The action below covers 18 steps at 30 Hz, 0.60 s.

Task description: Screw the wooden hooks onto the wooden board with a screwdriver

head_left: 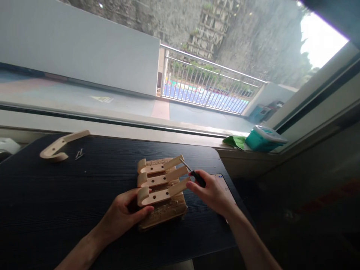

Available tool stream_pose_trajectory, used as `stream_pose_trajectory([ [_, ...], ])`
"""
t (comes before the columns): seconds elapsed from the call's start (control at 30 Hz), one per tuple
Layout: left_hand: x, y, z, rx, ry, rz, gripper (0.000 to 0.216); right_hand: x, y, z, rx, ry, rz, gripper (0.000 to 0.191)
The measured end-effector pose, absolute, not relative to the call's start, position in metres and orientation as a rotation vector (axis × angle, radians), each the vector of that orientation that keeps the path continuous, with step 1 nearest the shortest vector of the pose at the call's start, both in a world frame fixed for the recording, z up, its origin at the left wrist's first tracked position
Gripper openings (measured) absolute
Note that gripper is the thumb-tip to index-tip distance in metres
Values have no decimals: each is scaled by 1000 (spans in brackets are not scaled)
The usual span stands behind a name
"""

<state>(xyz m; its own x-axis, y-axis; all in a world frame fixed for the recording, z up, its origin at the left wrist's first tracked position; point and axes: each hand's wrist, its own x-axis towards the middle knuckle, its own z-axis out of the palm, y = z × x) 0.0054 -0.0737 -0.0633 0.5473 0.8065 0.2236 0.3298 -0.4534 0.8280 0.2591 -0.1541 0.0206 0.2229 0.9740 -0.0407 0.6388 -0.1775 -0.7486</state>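
A rough wooden block lies on the dark table, with three pale curved wooden hooks side by side across it. Each hook has two dark holes along its flat middle. My left hand grips the near left end of the nearest hook, its thumb along the block's side. In my right hand is a screwdriver with a black handle, its thin shaft pointing up and left over the hooks' raised right ends. The tip is near the end of the farthest hook; whether it touches, I cannot tell.
Another wooden hook lies at the table's back left, beside a few small screws. A phone lies partly under my right hand. On the window sill stand a teal box and a green cloth. The dark table has a rounded right corner.
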Motion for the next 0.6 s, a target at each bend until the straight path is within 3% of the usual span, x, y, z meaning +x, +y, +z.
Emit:
stream_pose_trajectory([
  [0.2, 10, -75, -60, 2071, 954, 935, 31, 243, -156, -31, -1499, -1158, 850, 28],
  [0.6, 11, -73, -61, 2189, 950, 1010, 30, 237, -161, -42, -1495, -1056, 783, 19],
])
